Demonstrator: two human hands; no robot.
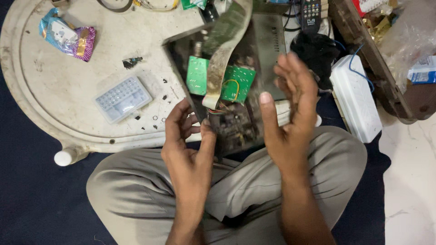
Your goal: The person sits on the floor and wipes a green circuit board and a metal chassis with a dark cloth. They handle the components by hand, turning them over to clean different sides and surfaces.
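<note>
My left hand (pixel 188 140) fingers pinch the open set-top box (pixel 236 113) by its near edge, right hand (pixel 290 109) spread open beside it, so I keep the grip gentle near the green circuit board (pixel 236 84).

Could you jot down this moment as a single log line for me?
left hand: grips near edge of opened electronics box | right hand: open, beside box, holding nothing | green circuit boards exposed | round table
</note>
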